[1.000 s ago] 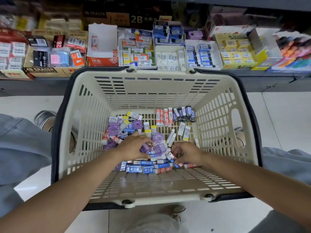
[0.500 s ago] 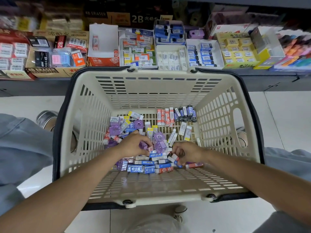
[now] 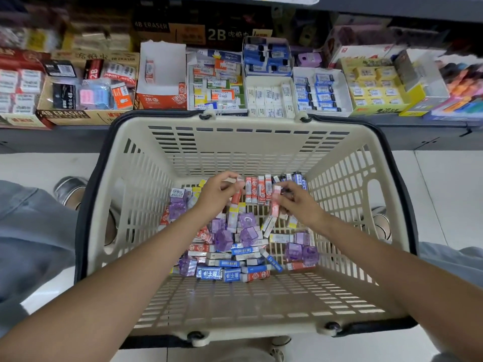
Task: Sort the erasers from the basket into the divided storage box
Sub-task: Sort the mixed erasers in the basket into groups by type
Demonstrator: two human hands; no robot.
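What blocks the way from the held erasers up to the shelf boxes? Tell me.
Only the basket's far wall rises between both hands' red erasers and the shelf boxes beyond it. The left hand and right hand must lift over its rim; nothing else intervenes.

Both hands are motion-smeared, so how the left hand (image 3: 218, 190) curls round its red-and-white eraser (image 3: 236, 198) is hard to make out, and the right hand (image 3: 298, 202) covers part of the pale pink eraser (image 3: 275, 202) it's pinching plus a chunk of the standing row of erasers (image 3: 257, 188) behind it. The shelf boxes (image 3: 86, 84) along the top left are too blurry to read past the big "4B ERASER" print, and the far right of the shelf is just a colour smudge cut off by the edge. Most labels in the eraser pile (image 3: 235, 254) are too tiny to read, and the legs on either side of the basket (image 3: 235, 325) run out of frame.
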